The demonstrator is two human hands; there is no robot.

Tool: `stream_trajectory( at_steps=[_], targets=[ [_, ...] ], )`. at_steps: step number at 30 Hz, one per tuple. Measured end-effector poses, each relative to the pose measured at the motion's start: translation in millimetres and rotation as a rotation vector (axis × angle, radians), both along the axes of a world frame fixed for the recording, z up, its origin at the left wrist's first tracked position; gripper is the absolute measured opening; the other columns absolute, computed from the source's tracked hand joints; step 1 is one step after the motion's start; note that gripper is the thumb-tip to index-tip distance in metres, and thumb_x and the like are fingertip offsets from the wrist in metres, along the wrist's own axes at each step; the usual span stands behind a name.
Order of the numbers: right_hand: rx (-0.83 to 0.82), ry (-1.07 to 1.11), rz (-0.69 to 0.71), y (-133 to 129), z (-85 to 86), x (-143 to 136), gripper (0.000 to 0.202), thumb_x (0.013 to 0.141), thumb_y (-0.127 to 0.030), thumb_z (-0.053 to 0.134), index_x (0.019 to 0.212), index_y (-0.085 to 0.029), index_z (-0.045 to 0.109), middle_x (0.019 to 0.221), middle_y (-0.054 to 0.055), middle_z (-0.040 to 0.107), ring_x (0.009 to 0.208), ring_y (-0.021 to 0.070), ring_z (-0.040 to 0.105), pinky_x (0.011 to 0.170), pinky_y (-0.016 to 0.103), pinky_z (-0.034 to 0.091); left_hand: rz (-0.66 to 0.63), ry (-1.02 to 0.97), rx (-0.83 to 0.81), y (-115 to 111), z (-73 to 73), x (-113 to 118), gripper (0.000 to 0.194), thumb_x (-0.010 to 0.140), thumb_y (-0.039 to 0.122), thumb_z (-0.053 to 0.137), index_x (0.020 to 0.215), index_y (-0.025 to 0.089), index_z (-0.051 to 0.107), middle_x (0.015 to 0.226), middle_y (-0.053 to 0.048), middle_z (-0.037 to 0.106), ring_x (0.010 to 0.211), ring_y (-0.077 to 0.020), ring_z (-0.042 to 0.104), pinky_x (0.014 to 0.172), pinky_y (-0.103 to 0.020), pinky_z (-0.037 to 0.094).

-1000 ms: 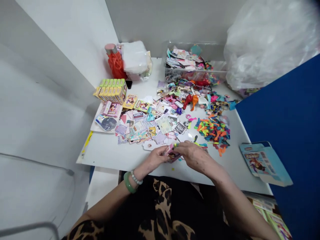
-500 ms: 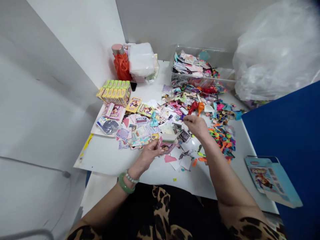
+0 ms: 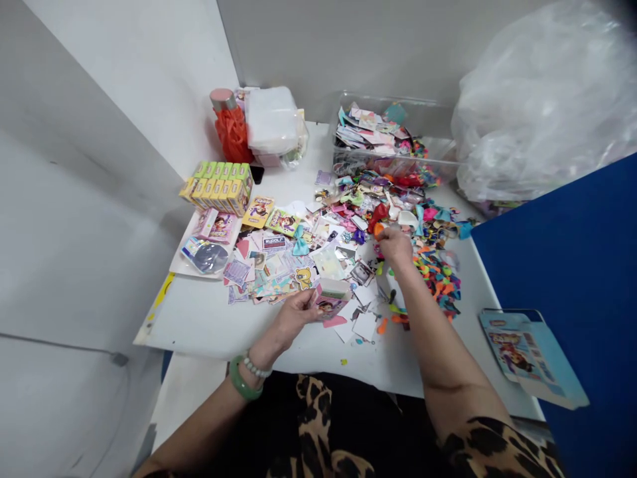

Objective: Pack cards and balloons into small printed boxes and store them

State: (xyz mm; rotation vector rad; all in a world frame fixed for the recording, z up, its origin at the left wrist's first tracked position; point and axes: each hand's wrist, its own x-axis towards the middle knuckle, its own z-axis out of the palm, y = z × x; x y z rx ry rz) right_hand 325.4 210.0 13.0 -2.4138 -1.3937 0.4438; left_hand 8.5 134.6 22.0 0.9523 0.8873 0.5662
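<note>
A small pink printed box point(image 3: 330, 302), its top end open, is gripped in my left hand point(image 3: 294, 315) near the front of the table. My right hand point(image 3: 397, 248) is reaching into the pile of trinkets. Its fingers are closed at an orange balloon point(image 3: 379, 228), partly covering it. Just beyond lies a red balloon point(image 3: 381, 212), and a purple bow point(image 3: 359, 236) is to the left of the fingers. Printed cards and stickers point(image 3: 279, 269) are spread left of the box, with a bear sticker point(image 3: 303, 277) close to my left hand.
Small yellow and green boxes point(image 3: 219, 189) stand in rows at the left. Behind are a red-wrapped bottle point(image 3: 231, 126), a white packet point(image 3: 271, 119) and a clear bin point(image 3: 423, 159). A large plastic bag point(image 3: 527, 99) and a flattened blue box point(image 3: 532, 355) are on the right.
My right hand has moved down among the trinkets, and the orange balloon has shifted left with its fingers. The pink box in my left hand is slightly lower and more tilted.
</note>
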Motion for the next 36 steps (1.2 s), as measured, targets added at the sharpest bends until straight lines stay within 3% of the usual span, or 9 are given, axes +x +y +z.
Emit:
stream_trajectory(
  at_steps=[3,6,8,11,16,22,26,30,36],
  targets=[
    [0.080,0.236,0.071,-28,27.2,-2,0.021,0.075,-0.024,0.056,0.086,-0.020,0.073,0.080,0.004,0.071,0.078,0.0213,0.065,0.072,0.033,0.053,0.042,0.016,0.005,0,0.5,3,0.038,0.071,0.042,0.090,0.094,0.017,0.075,0.095,-0.004,0.074,0.090,-0.0205,0.066,0.083,-0.033,0.050],
    [0.169,0.601,0.269,-60,59.8,-15,0.017,0.074,-0.034,0.065,0.083,-0.023,0.074,0.078,0.003,0.070,0.074,0.0210,0.064,0.070,0.034,0.053,0.070,0.001,0.025,-1,2.7,6,0.039,0.070,0.041,0.090,0.097,0.017,0.076,0.098,-0.004,0.075,0.094,-0.0211,0.066,0.087,-0.033,0.050],
    [0.120,0.689,0.382,-76,77.2,-34,0.016,0.074,-0.036,0.068,0.081,-0.024,0.076,0.078,0.003,0.071,0.073,0.0214,0.064,0.069,0.034,0.053,0.064,-0.029,0.037,-3,5.0,7,0.043,0.067,0.041,0.092,0.099,0.017,0.077,0.099,-0.005,0.075,0.095,-0.0217,0.066,0.090,-0.034,0.050],
    [0.056,0.548,0.514,-94,89.4,-72,0.017,0.079,-0.024,0.061,0.082,-0.025,0.078,0.086,0.004,0.073,0.081,0.0218,0.067,0.074,0.034,0.053,0.052,-0.056,0.055,-10,9.2,9,0.047,0.063,0.039,0.094,0.103,0.018,0.079,0.102,-0.005,0.076,0.100,-0.0237,0.067,0.094,-0.036,0.051],
    [-0.009,-0.059,0.679,-125,85.7,-122,0.035,0.083,-0.005,0.051,0.092,-0.022,0.079,0.094,0.011,0.073,0.087,0.0255,0.067,0.077,0.036,0.048,0.028,-0.051,0.002,-28,13.3,6,0.041,0.064,0.038,0.093,0.096,0.018,0.076,0.090,-0.003,0.074,0.090,-0.0222,0.068,0.087,-0.036,0.054],
    [0.049,0.034,0.768,-161,82.0,-127,0.049,0.086,-0.008,0.052,0.129,-0.026,0.068,0.116,0.009,0.076,0.100,0.0261,0.071,0.076,0.033,0.051,0.041,-0.019,-0.034,-45,15.5,-2,0.047,0.066,0.039,0.091,0.104,0.018,0.073,0.091,-0.002,0.073,0.080,-0.0183,0.069,0.075,-0.029,0.050],
    [0.212,0.200,0.667,-170,76.6,-126,0.029,0.097,-0.021,0.047,0.106,-0.026,0.074,0.120,0.008,0.077,0.105,0.0252,0.072,0.082,0.035,0.055,0.041,-0.096,-0.010,-54,16.1,1,0.045,0.065,0.038,0.091,0.101,0.018,0.073,0.094,-0.003,0.073,0.089,-0.0208,0.069,0.088,-0.037,0.054],
    [0.295,0.331,0.389,-175,69.7,-126,0.024,0.091,-0.024,0.053,0.097,-0.026,0.076,0.090,0.002,0.077,0.080,0.0206,0.071,0.073,0.032,0.056,0.010,-0.096,0.136,-59,16.8,2,0.038,0.069,0.037,0.087,0.099,0.017,0.075,0.096,-0.003,0.072,0.095,-0.0211,0.065,0.093,-0.036,0.050],
    [0.480,0.321,0.271,-177,65.1,-110,0.021,0.087,-0.027,0.054,0.088,-0.026,0.075,0.086,0.004,0.075,0.079,0.0212,0.070,0.074,0.034,0.057,-0.007,-0.022,0.173,-64,14.1,0,0.036,0.073,0.039,0.085,0.100,0.017,0.073,0.096,-0.002,0.072,0.094,-0.0205,0.064,0.088,-0.032,0.050]
  ],
)
